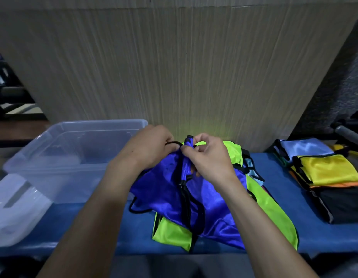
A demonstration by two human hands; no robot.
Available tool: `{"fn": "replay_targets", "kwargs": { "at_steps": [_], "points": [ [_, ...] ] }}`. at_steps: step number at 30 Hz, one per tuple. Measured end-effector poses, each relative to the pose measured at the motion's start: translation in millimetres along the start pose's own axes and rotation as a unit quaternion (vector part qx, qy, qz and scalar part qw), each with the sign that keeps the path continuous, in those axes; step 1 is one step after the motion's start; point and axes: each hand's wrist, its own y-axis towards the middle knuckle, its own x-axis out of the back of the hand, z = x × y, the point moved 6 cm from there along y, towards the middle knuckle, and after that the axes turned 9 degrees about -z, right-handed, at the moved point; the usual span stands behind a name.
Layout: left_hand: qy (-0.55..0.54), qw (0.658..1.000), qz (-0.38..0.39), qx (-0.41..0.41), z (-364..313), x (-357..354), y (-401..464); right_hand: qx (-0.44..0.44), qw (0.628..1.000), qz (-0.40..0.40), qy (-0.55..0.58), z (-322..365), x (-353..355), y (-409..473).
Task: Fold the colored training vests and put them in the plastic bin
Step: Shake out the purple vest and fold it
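Two hands meet above the middle of a blue table (284,233) that runs from left to right in front of a pale wood-grain wall (174,67). On the left stands the clear plastic bin (60,153), open at the top, with no vest visible in it; its lid (15,207) lies just near-left of it. A blue vest (210,199) with black trim is bunched at the centre, its top lifted off the table and the rest draped over a lime-green vest (272,213) spread beneath. On the far right sits a stack of folded vests (326,169), yellow on top with light blue behind and orange and black below.

Left hand (152,147) has its fingers curled around the black trim and the gathered top of the blue vest. Right hand (210,157) pinches the same gathered edge just beside it, fingers bent.

By the look of it, the step in hand is sorting out the blue vest's straps before folding. Next it probably needs the shoulders matched, the cloth laid flat and doubled over, then carried left into the bin.
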Motion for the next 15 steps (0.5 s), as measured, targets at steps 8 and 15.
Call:
{"fn": "replay_targets", "kwargs": {
  "at_steps": [8,15],
  "points": [
    [-0.256,0.954,0.067,0.138,17,-21,-8,-0.017,1.0,0.019,0.008,-8,-13,-6],
    [-0.337,0.921,0.081,0.177,11,-26,-15,-0.072,0.986,0.095,0.114,-10,-26,-9]
  ]
}}
